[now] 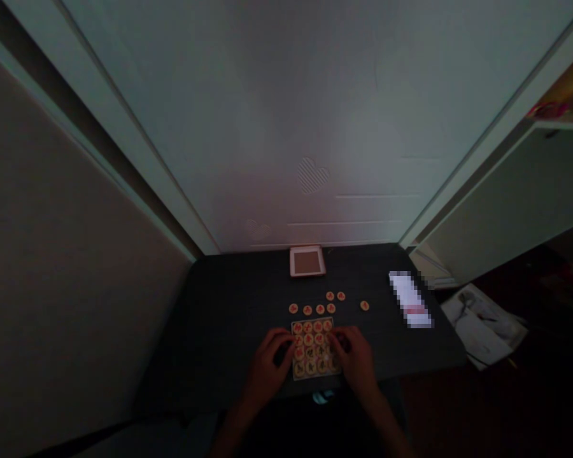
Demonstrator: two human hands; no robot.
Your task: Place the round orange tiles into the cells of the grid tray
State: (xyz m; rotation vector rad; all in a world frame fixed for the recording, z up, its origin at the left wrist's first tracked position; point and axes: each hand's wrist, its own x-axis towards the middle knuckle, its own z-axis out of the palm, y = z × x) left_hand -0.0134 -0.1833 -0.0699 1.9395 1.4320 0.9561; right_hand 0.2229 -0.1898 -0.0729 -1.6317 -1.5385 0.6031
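A small square tray of round wooden game pieces (pixel 314 346) with red marks lies near the front of a dark table (pixel 229 305). My left hand (pixel 272 362) rests against the tray's left side, fingers curled toward it. Against the tray's right side sits my right hand (pixel 356 359), fingers bent over the pieces at that edge. Several loose pieces (pixel 319 309) lie in a row just beyond the tray, two more (pixel 335 296) behind them and one (pixel 364 306) apart to the right. The scene is dim, so what the fingers grip is unclear.
A pink-rimmed square lid or box (pixel 307 261) stands at the table's back edge by the wall. A white blurred object (pixel 410 299) lies at the right. Papers (pixel 482 324) lie on the floor right of the table. A cabinet (pixel 516 197) stands at the right.
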